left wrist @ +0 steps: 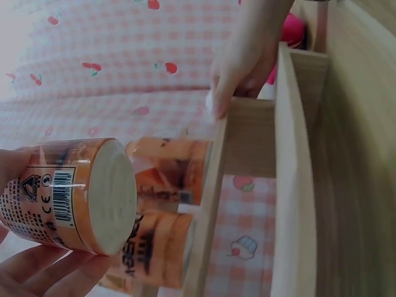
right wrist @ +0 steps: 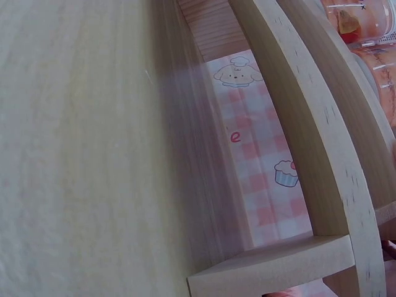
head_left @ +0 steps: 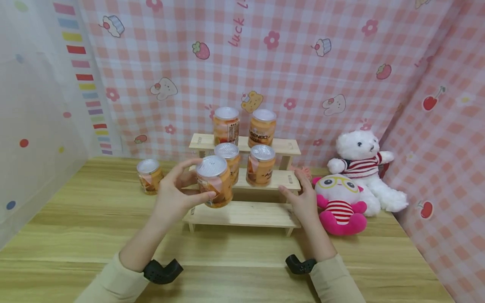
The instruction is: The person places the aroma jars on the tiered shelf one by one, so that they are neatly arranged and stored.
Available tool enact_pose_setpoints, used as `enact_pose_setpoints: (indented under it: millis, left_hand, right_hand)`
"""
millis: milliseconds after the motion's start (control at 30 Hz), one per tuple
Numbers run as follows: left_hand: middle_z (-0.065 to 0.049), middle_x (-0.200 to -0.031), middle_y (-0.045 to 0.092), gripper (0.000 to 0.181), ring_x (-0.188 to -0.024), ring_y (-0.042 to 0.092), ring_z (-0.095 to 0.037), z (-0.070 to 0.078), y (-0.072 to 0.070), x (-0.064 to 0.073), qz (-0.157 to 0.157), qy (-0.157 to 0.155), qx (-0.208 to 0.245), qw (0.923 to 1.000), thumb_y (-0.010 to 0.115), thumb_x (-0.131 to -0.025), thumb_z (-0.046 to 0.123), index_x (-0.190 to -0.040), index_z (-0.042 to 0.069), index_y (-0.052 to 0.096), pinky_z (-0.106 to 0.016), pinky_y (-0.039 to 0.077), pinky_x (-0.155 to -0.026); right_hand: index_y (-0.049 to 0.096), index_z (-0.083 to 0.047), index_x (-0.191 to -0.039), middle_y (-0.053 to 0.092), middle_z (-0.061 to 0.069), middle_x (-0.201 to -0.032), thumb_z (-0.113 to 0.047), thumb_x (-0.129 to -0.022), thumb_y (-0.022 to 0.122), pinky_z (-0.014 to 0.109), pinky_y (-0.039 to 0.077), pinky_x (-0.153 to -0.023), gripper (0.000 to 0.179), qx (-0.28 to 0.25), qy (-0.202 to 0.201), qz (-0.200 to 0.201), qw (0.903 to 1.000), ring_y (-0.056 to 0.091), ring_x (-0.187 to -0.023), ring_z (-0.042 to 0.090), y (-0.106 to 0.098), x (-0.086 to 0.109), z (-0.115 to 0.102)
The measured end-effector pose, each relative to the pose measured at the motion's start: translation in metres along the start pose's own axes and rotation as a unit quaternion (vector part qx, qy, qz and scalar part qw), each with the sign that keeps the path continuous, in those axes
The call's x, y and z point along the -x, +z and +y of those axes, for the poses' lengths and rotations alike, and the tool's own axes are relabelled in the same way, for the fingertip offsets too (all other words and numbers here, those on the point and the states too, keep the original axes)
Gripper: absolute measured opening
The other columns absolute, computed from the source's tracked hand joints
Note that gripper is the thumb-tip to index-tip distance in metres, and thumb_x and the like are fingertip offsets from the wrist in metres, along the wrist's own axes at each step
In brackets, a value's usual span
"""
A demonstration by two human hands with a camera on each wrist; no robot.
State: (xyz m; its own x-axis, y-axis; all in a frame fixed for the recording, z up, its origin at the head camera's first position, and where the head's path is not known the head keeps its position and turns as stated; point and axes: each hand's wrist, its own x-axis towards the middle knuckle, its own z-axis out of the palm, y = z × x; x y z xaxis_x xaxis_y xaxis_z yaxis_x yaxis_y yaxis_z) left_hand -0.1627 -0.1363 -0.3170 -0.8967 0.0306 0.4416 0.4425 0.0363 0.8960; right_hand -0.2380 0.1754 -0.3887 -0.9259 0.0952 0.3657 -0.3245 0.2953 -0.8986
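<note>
My left hand grips an orange can with a silver lid, held in the air in front of the wooden three-step rack. In the left wrist view the can shows a barcode and its pale bottom. My right hand holds the right end of the rack's middle step, thumb on top near the edge. On that step stand two cans, one in full view and one partly hidden behind the held can. Two more cans, one left and one right, stand on the top step.
Another can stands on the table left of the rack. A pink plush toy and a white teddy bear sit close to the right hand. Behind the rack hangs a pink checked cloth.
</note>
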Motion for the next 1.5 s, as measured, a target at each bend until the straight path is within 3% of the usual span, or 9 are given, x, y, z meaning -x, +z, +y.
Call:
enact_pose_setpoints:
  millis: [133,300,533,833,1033,1267,1500]
  left_hand:
    - [-0.017,-0.113,0.065,0.07,-0.097,0.066,-0.023,-0.005,0.011,0.004,-0.011,-0.01,0.0,0.9999,0.084,-0.068,-0.005,-0.129,0.01,0.054,-0.036,0.056,-0.076]
    - [-0.016,-0.11,0.067,0.068,-0.091,0.066,-0.025,-0.012,0.025,0.006,-0.032,0.008,-0.006,0.9994,0.084,-0.068,-0.005,-0.127,0.01,0.055,-0.038,0.056,-0.074]
    - [-0.015,-0.111,0.067,0.064,-0.092,0.066,-0.025,-0.022,0.046,0.007,-0.057,0.039,0.006,0.9976,0.084,-0.068,-0.004,-0.124,0.01,0.056,-0.036,0.056,-0.073]
    - [-0.013,-0.115,0.066,0.063,-0.09,0.066,-0.026,-0.035,0.067,0.008,-0.081,0.01,0.001,0.9967,0.086,-0.069,0.002,-0.124,0.014,0.057,-0.04,0.056,-0.074]
    - [-0.015,-0.118,0.064,0.062,-0.103,0.063,-0.026,-0.045,0.077,0.009,-0.089,-0.011,0.004,0.996,0.085,-0.068,0.001,-0.123,0.012,0.059,-0.036,0.056,-0.075]
    - [-0.015,-0.12,0.063,0.063,-0.107,0.062,-0.025,-0.053,0.085,0.007,-0.096,0.001,-0.01,0.9953,0.085,-0.067,-0.002,-0.124,0.01,0.059,-0.036,0.056,-0.076]
    - [-0.015,-0.118,0.064,0.064,-0.098,0.065,-0.028,-0.059,0.092,0.005,-0.096,0.01,-0.024,0.9951,0.085,-0.068,-0.001,-0.124,0.011,0.058,-0.036,0.056,-0.072]
  right_hand:
    - [0.036,0.011,-0.141,0.035,0.024,-0.146,-0.004,-0.083,0.075,0.034,0.026,-0.111,0.071,0.002,0.009,-0.004,0.9999,0.026,-0.138,0.027,0.0,0.006,-0.019]
    - [0.036,0.012,-0.141,0.035,0.024,-0.146,-0.002,-0.083,0.074,0.033,0.026,-0.111,0.07,0.01,0.011,-0.003,0.9999,0.026,-0.138,0.027,0.0,0.011,-0.032]
    - [0.036,0.011,-0.141,0.036,0.024,-0.145,-0.002,-0.083,0.074,0.034,0.027,-0.11,0.069,0.004,0.008,-0.002,1.0,0.028,-0.137,0.027,0.0,0.011,-0.031]
    - [0.037,0.011,-0.14,0.036,0.024,-0.145,-0.003,-0.083,0.074,0.035,0.027,-0.11,0.07,0.012,0.002,0.001,0.9999,0.027,-0.137,0.028,0.0,0.011,-0.029]
    - [0.037,0.012,-0.14,0.035,0.026,-0.145,-0.002,-0.083,0.074,0.035,0.025,-0.111,0.069,0.013,0.004,0.002,0.9999,0.026,-0.138,0.029,0.0,0.012,-0.03]
    - [0.038,0.012,-0.139,0.036,0.028,-0.144,0.0,-0.082,0.074,0.036,0.027,-0.11,0.069,0.007,-0.001,0.003,1.0,0.029,-0.136,0.03,0.001,0.01,-0.029]
    - [0.038,0.013,-0.139,0.037,0.027,-0.143,0.001,-0.082,0.074,0.036,0.032,-0.107,0.068,-0.011,-0.016,0.003,0.9998,0.033,-0.133,0.029,0.001,0.009,-0.025]
